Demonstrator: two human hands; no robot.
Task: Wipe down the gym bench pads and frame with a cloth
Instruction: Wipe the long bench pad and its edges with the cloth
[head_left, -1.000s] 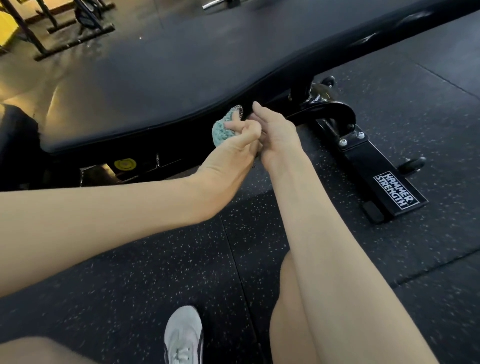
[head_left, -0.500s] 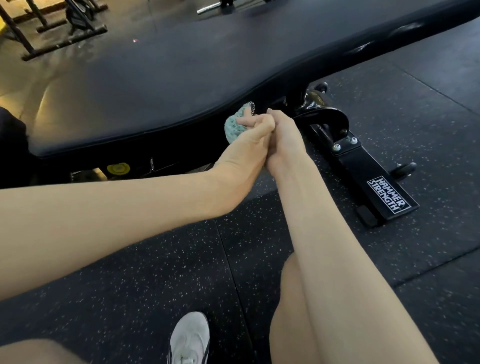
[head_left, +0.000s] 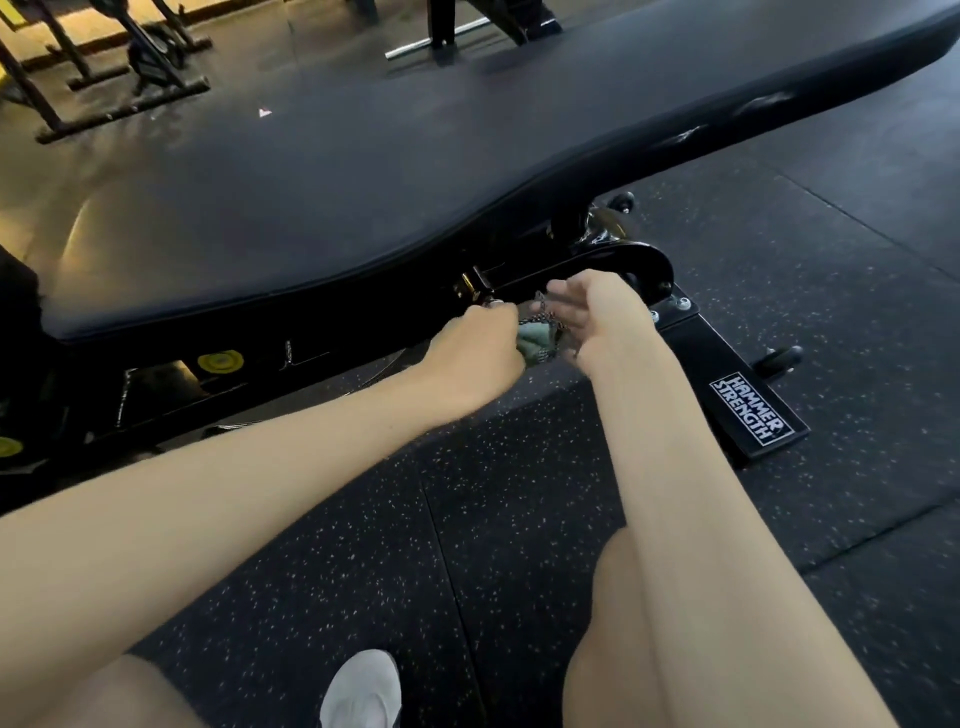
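Okay, the hands have split since half a second ago. They were locked together on the cloth at the pad's edge; now we've dropped lower, centre of frame. Left hand (head_left: 475, 348) clamps the teal cloth (head_left: 532, 339). Right hand (head_left: 597, 312) sits just right of it, fingers loose and extended; touching the cloth or not, we can't tell. Cloth is below the pad (head_left: 363, 171), right beside the black frame beam (head_left: 519, 283). Reads like a regrip. Frame wipe looks next; pad status unknown.
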